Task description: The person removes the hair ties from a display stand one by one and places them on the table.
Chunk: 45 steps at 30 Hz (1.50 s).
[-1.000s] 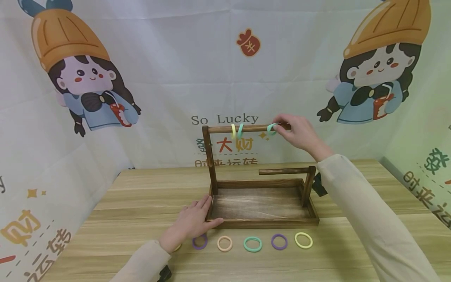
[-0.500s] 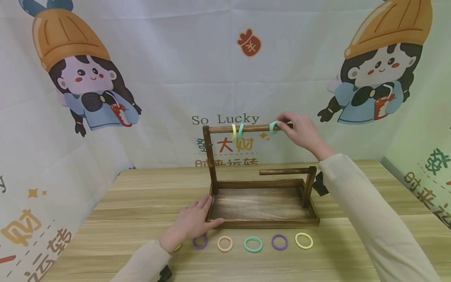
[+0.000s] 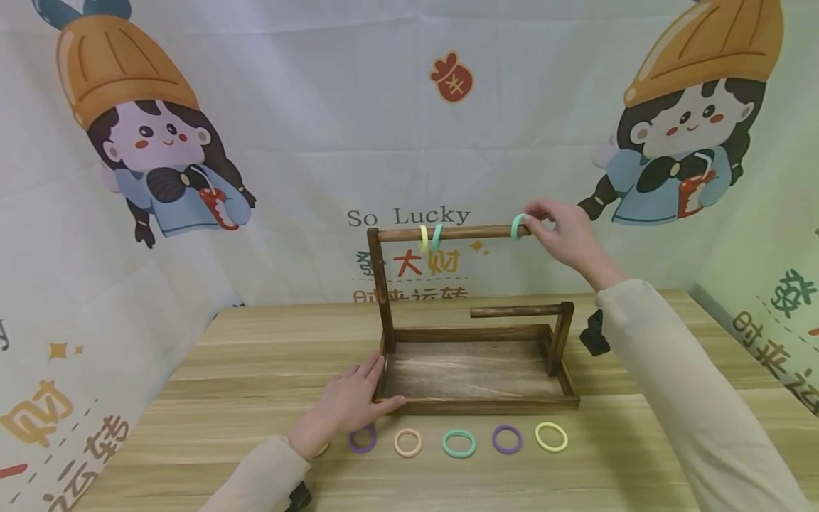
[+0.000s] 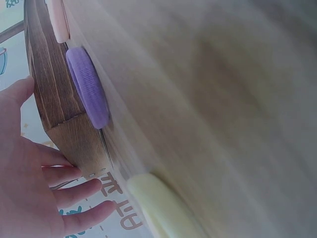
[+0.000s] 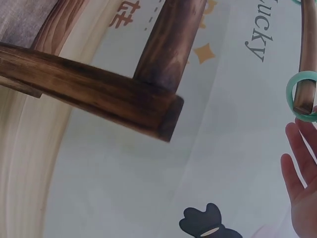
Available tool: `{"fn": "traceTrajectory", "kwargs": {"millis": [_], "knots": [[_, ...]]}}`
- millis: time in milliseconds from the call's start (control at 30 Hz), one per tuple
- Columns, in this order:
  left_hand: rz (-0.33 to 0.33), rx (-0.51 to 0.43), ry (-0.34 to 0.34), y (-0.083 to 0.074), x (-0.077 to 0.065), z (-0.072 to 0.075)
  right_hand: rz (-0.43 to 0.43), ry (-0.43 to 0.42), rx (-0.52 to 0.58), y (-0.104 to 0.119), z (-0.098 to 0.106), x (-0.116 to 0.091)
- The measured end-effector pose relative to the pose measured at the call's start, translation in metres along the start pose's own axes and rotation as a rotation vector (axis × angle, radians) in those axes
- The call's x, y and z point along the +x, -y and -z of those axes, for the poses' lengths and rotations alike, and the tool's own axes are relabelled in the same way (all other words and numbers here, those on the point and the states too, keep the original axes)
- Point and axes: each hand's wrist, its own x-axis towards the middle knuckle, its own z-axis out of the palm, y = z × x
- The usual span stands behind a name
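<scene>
My right hand (image 3: 566, 238) pinches a mint-green hair tie (image 3: 515, 227) at the free right end of the upper rod (image 3: 480, 232) of a dark wooden rack. In the right wrist view, this hair tie (image 5: 290, 93) encircles the rod's tip. Further left on the same rod hang a yellow hair tie (image 3: 424, 239) and another green hair tie (image 3: 436, 238). My left hand (image 3: 342, 405) rests with spread fingers against the left end of the rack's tray (image 3: 480, 408), thumb along its front edge. In the left wrist view, the left palm (image 4: 29, 188) faces the tray's wooden corner.
In front of the tray lies a row of hair ties: purple (image 3: 374, 441), peach (image 3: 408, 455), green (image 3: 459, 455), purple (image 3: 507, 451) and yellow (image 3: 552, 449). The left wrist partly covers another yellow one (image 3: 323, 451). A lower rod (image 3: 515, 311) points left from the rack's right post (image 3: 561, 341).
My right hand has slid the green hair tie rightward along the upper rod to its tip. The left hand and the other hair ties have stayed in place.
</scene>
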Motion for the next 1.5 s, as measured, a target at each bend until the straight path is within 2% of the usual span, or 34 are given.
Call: {"fn": "traceTrajectory", "kwargs": {"millis": [267,600,900,1500], "knots": [[0.003,-0.006,0.007,-0.001,-0.001,0.001,-0.044,-0.084,0.031,-0.009,0.007,-0.007],[-0.005,-0.001,0.002,-0.001,-0.002,0.002,-0.077,-0.096,0.009,-0.015,0.018,-0.014],[-0.005,-0.001,-0.004,-0.001,-0.002,0.003,-0.172,-0.063,0.066,-0.015,0.027,-0.026],[-0.011,-0.011,-0.017,0.000,-0.001,0.000,-0.226,-0.004,0.132,-0.020,0.038,-0.057]]}}
